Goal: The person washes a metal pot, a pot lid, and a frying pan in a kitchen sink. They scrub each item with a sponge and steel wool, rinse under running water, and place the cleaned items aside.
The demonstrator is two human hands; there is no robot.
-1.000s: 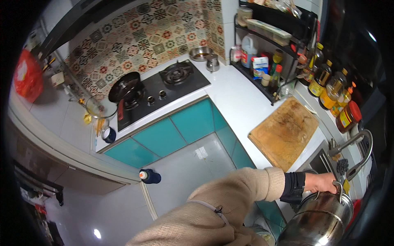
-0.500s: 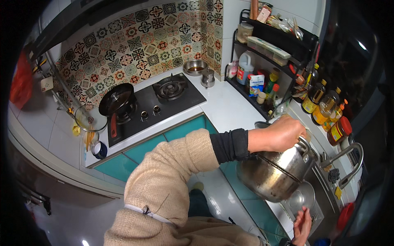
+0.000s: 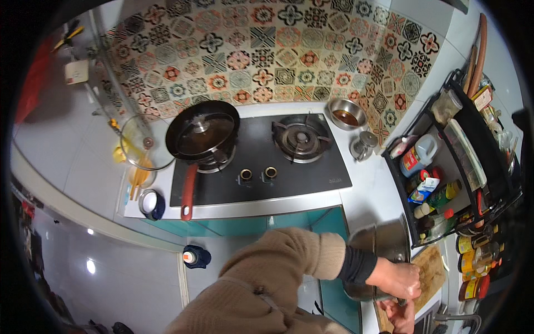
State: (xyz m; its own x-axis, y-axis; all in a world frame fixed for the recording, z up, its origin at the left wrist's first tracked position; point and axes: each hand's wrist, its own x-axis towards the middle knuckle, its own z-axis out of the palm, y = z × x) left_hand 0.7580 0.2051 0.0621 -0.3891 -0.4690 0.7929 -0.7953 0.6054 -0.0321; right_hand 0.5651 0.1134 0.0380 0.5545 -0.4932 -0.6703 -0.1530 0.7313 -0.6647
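Note:
My left hand [image 3: 395, 278] is closed on a handle of the large steel pot [image 3: 371, 245], which is over the worktop at lower right, partly over the wooden cutting board [image 3: 428, 271]. Just below it, my right hand [image 3: 399, 316] has curled fingers at the near end of the pot, seeming to grip it; my left hand and the pot partly hide it. The pot's near side is largely behind my left arm.
A gas stove [image 3: 302, 183] bears a black pan [image 3: 203, 128] with a red handle. A glass lid [image 3: 142, 150] stands left. A steel bowl [image 3: 345, 114] and small pitcher [image 3: 364, 146] sit right. A black spice rack [image 3: 445, 139], bottles [image 3: 475, 259] and a tap [image 3: 461, 317] line the right.
The pot has risen from the sink and moved forward to the cutting board. My right hand has come up to it. The view has turned toward the stove.

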